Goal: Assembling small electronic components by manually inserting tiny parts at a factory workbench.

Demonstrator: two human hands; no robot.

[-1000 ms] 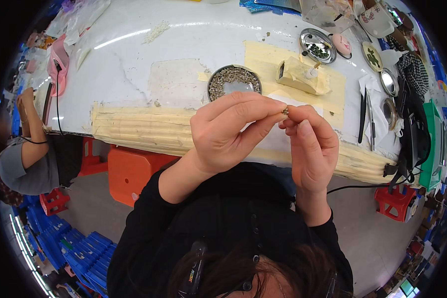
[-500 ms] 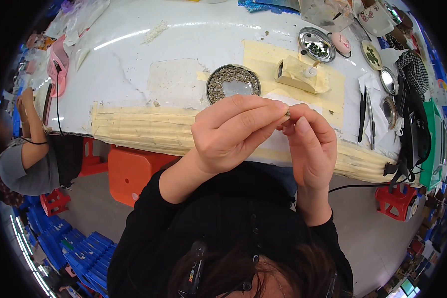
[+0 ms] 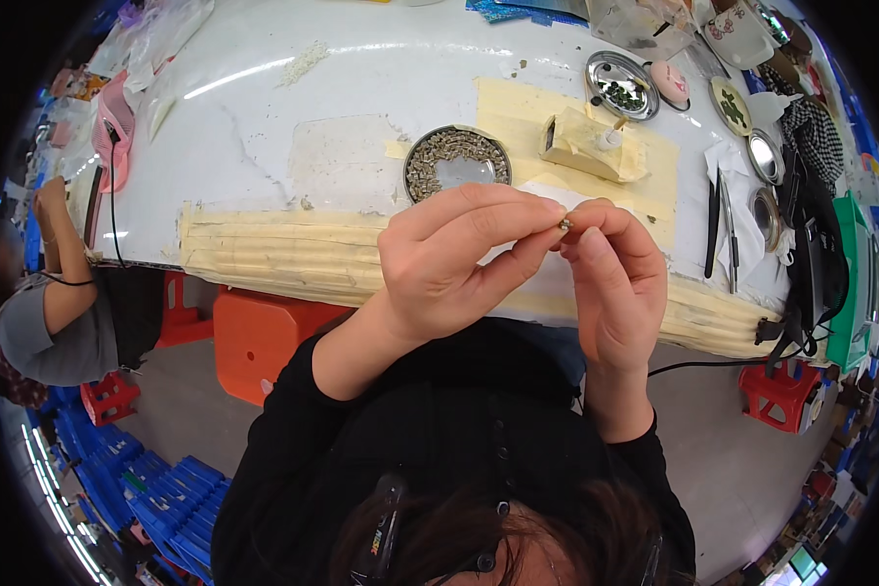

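Observation:
Between my fingertips is a tiny metallic piece [image 3: 565, 224], too small to identify. My left hand [image 3: 469, 259] pinches it with thumb and forefinger from the left. From the right, my right hand [image 3: 618, 283] meets it with curled fingers and thumb; its grip on the piece is partly hidden. Just beyond my left hand, a round dish [image 3: 406, 174] holds many small brownish-grey metallic pieces. Behind my fingers stands a block wrapped in cream tape [image 3: 581, 154], with a white-capped nozzle [image 3: 608, 141] on top.
At the right lie black tweezers [image 3: 713, 225], a pen-like tool [image 3: 732, 239] and a green tray [image 3: 853, 283]. A metal dish [image 3: 601, 66] with dark green bits sits farther back. Padded cream tape [image 3: 283, 244] covers the table's front edge. Another person [image 3: 54, 303] sits at far left.
My fingertips have shifted slightly, and more of the tiny metallic piece shows between them. Both hands stay in nearly the same place.

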